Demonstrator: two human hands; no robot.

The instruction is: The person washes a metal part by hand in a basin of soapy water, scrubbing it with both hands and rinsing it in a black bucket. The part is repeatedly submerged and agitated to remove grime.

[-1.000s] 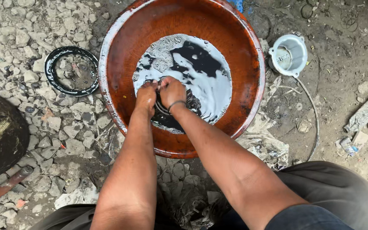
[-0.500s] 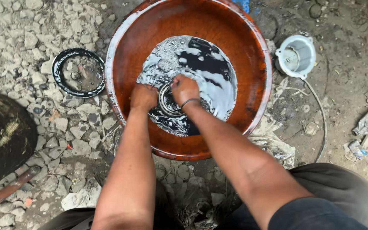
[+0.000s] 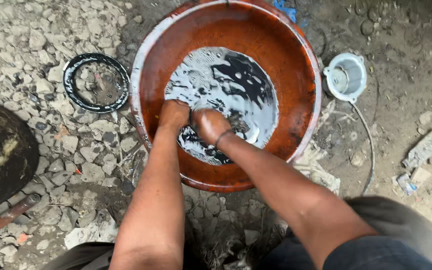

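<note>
A large red-brown basin stands on rubble and holds dark, oily grey liquid. Both my hands are dipped in it near the basin's near side, close together. My left hand is curled with its fingers under the surface. My right hand, with a thin band at the wrist, is closed beside it. Between them they hold a dark round part that is mostly hidden by the fingers and the liquid.
A black ring lies on the stones left of the basin. A white round cap with a thin wire sits to the right. A dark round pan and a rusty rod are at the left edge.
My hands have shifted in the liquid and closed together. The ring-shaped part that showed between them half a second ago is now covered.
</note>
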